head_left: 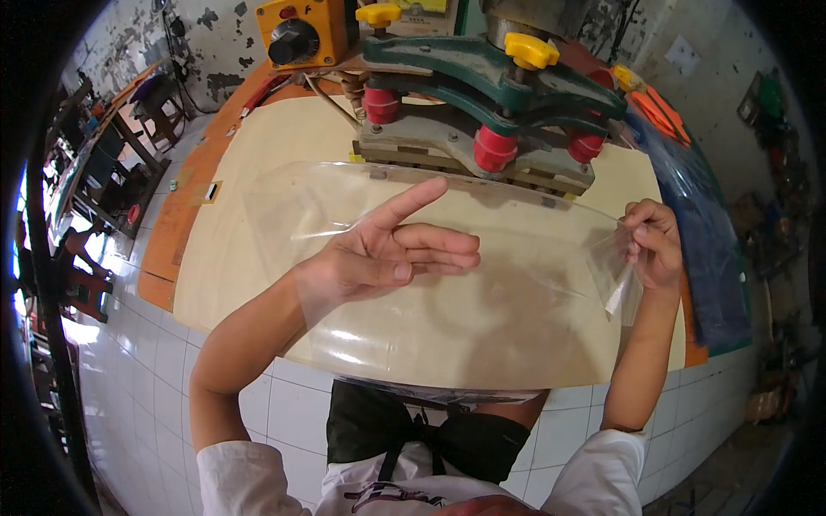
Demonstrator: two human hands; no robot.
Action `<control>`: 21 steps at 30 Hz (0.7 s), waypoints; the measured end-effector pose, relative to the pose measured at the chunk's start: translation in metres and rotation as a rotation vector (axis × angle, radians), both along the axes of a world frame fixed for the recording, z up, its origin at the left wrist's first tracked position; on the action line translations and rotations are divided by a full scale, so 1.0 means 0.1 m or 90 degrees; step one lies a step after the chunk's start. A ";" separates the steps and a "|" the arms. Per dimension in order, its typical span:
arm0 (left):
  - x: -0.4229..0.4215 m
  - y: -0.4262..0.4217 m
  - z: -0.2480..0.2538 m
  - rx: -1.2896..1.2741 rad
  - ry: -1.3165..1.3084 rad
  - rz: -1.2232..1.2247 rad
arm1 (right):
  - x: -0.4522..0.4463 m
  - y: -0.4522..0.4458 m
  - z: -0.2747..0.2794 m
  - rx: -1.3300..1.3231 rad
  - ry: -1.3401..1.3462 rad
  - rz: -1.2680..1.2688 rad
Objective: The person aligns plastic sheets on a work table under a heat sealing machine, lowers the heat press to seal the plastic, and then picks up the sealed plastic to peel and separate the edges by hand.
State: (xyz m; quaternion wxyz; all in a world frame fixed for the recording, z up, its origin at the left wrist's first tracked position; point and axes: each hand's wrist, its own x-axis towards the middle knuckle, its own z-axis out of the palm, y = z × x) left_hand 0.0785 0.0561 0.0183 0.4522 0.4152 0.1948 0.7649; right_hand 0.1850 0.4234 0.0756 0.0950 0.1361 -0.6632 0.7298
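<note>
A clear plastic sheet [482, 318] is spread over the pale board [215, 267], its edges lifted and curved. At its right edge my right hand [654, 243] is closed, thumb and fingers pinching the bunched, creased plastic. My left hand [400, 245] is over the middle of the sheet, palm partly turned up and index finger pointing away from the others. Its fingers are stretched out and grip nothing. The sheet overlaps the left wrist; whether the whole hand is beneath it I cannot tell. Just beyond the sheet's far edge stands a press head [465, 146].
The press has a green arm [430, 56], red posts [495, 148] and yellow knobs [530, 52]. A yellow control box [301, 34] with a black dial is at the back left. Folded blue plastic [701, 232] and orange pieces [661, 116] lie along the right side.
</note>
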 end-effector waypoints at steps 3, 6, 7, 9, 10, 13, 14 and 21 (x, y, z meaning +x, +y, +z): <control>0.00 0.01 -0.01 0.007 0.012 -0.005 | -0.01 0.02 -0.01 -0.004 -0.001 0.010; 0.01 0.01 0.02 0.004 0.010 -0.006 | -0.01 0.03 -0.02 -0.002 0.001 0.009; 0.02 0.00 0.02 -0.001 0.006 -0.007 | -0.01 0.02 -0.02 -0.002 0.001 0.010; 0.03 -0.01 0.01 -0.012 -0.003 -0.011 | -0.01 0.02 -0.02 0.001 0.000 0.017; 0.03 -0.01 0.01 -0.023 -0.012 -0.015 | -0.01 0.01 -0.02 0.001 0.000 0.017; 0.03 0.00 0.02 -0.026 0.004 -0.014 | -0.01 0.01 -0.01 0.020 0.001 0.014; 0.03 0.00 0.02 -0.025 0.005 -0.014 | -0.01 0.01 -0.01 0.023 0.004 0.012; 0.02 0.00 -0.01 -0.017 0.027 0.002 | 0.00 0.00 -0.02 0.017 -0.006 -0.008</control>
